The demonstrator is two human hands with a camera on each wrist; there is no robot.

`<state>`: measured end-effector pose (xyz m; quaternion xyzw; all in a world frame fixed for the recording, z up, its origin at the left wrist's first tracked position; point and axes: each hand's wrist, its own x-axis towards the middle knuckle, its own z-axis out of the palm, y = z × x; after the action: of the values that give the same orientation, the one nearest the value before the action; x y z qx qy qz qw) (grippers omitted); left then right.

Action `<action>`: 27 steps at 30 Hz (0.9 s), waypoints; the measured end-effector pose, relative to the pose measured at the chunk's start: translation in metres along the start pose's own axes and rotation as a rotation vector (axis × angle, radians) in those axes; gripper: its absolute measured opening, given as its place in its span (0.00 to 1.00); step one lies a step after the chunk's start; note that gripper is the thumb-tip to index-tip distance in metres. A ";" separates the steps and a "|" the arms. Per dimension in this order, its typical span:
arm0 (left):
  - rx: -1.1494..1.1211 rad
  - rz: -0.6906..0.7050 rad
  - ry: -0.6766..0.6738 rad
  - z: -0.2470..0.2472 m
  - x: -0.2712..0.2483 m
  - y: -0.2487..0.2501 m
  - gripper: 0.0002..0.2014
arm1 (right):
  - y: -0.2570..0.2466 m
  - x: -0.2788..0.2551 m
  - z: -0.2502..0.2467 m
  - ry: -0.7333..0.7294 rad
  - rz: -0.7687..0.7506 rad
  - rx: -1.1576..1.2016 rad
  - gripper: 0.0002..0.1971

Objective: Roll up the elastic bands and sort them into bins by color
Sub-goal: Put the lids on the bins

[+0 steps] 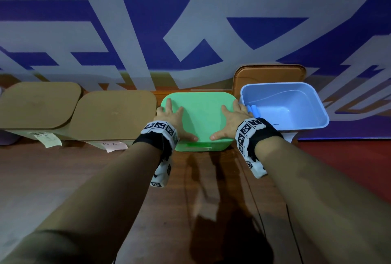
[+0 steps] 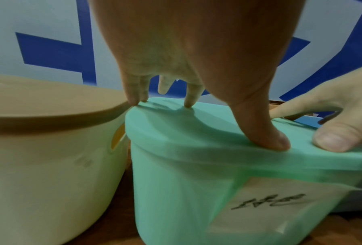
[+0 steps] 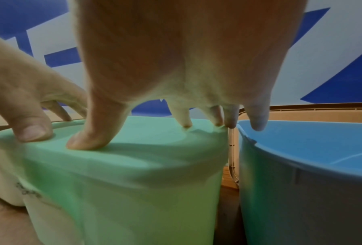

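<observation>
A green bin [image 2: 175, 190] stands at the table's back with a green lid [image 1: 201, 111] on top. My left hand [image 1: 179, 122] lies flat on the lid's left side, fingers spread and thumb pressing near the front edge. My right hand [image 1: 229, 119] presses the right side the same way, its little finger over the blue bin's rim. Close up, the left hand [image 2: 196, 79] and right hand [image 3: 175, 74] touch the lid only with fingertips and thumbs. The open blue bin [image 1: 317, 105] stands just right and holds rolled blue bands [image 1: 254, 110].
Two cream bins with brown lids [image 1: 38, 105] [image 1: 114, 113] stand in a row left of the green bin, touching it. A brown lid [image 1: 268, 75] leans against the wall behind the blue bin. Paper labels hang on the bins' fronts. The wooden table [image 1: 190, 189] stretches toward me.
</observation>
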<state>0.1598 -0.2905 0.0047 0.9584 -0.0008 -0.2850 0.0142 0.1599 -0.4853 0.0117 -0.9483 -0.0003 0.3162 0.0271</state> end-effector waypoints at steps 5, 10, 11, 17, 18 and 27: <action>0.000 0.026 -0.029 0.000 0.004 0.000 0.59 | -0.002 0.006 -0.002 -0.015 0.021 -0.018 0.60; -0.035 0.033 -0.076 -0.004 0.004 0.000 0.56 | -0.006 0.008 -0.004 -0.023 0.040 -0.044 0.60; -0.046 0.038 -0.078 -0.003 0.005 0.000 0.57 | -0.007 0.008 -0.005 -0.024 0.044 -0.044 0.59; -0.047 0.073 -0.059 -0.001 0.006 -0.003 0.57 | -0.008 0.008 -0.006 -0.006 0.037 -0.022 0.56; -0.049 0.079 -0.069 -0.002 0.008 -0.003 0.57 | -0.008 0.009 -0.006 -0.007 0.035 -0.020 0.56; -0.026 0.072 -0.092 -0.005 0.014 -0.003 0.58 | -0.011 0.015 -0.005 -0.018 0.057 -0.030 0.59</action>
<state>0.1740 -0.2876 0.0011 0.9435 -0.0322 -0.3278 0.0368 0.1753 -0.4745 0.0075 -0.9453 0.0219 0.3255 0.0040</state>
